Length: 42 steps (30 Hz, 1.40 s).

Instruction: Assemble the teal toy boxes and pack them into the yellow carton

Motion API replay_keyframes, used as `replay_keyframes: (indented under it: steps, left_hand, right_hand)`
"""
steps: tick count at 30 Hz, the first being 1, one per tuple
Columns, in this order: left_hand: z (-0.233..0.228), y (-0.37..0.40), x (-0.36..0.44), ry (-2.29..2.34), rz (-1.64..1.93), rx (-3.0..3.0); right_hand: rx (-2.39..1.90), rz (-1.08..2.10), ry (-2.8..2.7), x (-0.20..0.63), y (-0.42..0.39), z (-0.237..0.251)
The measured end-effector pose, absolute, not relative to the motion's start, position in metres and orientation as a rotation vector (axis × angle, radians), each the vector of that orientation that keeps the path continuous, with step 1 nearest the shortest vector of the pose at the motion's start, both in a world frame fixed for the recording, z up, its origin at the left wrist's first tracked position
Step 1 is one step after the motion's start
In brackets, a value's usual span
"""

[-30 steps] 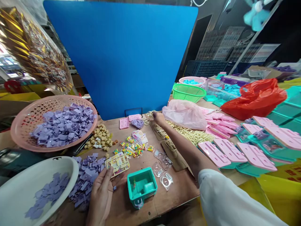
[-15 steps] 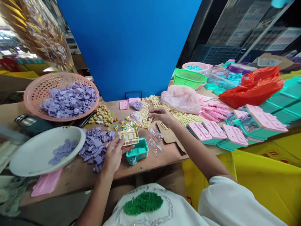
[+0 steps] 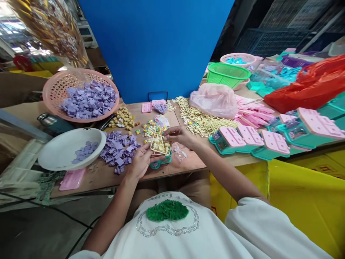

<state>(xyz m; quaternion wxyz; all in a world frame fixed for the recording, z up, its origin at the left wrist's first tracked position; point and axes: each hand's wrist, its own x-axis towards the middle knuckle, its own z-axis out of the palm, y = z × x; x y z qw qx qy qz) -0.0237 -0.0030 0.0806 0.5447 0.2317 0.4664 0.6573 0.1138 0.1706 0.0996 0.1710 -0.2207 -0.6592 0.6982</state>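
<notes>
Both my hands hold a cream plastic frame of small toy parts [image 3: 160, 145] over the wooden table [image 3: 178, 169]. My left hand [image 3: 140, 162] grips its near left edge. My right hand [image 3: 179, 135] pinches its far right edge. Under the frame lies a teal toy case [image 3: 161, 163], mostly hidden. Small clear plastic covers [image 3: 180, 152] lie just right of it. Loose purple tiles [image 3: 118, 151] are piled to the left of my left hand. Colourful little pieces [image 3: 149, 128] and sticker sheets [image 3: 161, 120] lie behind the frame.
A pink basket of purple tiles [image 3: 81, 96] and a white bowl [image 3: 64, 149] stand left. Tan figures [image 3: 122, 118] lie mid-table. More cream frames [image 3: 199, 120], a pink bag [image 3: 212, 100], pink-lidded teal cases [image 3: 250, 140], a green basket [image 3: 228, 73], a red bag [image 3: 309, 86] fill the right. A blue board [image 3: 156, 46] stands behind.
My right hand came back from the far cream frames to the frame my left hand holds. My left hand lifted the frame over the teal case. The view tilted down.
</notes>
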Motion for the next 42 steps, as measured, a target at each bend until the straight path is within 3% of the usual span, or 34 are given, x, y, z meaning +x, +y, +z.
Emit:
replay_keyframes:
  steps: [4,14,20,25,33,42]
  left_hand:
    - [0.079,-0.002,-0.026,1.082,1.539,0.535]
    - [0.086,0.006,-0.018,1.326,1.568,0.546]
    - [0.086,-0.002,-0.034,1.4,1.656,0.504]
    - [0.085,-0.001,-0.037,1.372,1.65,0.461]
    - [0.087,0.002,-0.036,1.364,1.655,0.381]
    - [0.085,-0.002,-0.053,1.401,1.659,0.332]
  right_hand:
    - [-0.564,1.926,-1.971,0.115,0.174,0.092]
    - [-0.568,1.364,-2.078,0.112,0.159,0.075]
    - [-1.026,0.82,-2.024,0.175,0.216,0.068]
    - [-1.27,0.598,-2.028,0.2,0.269,0.059]
    - [-1.496,0.383,-2.194,0.143,0.334,0.057]
    - [-1.56,0.357,-2.393,0.091,0.391,0.051]
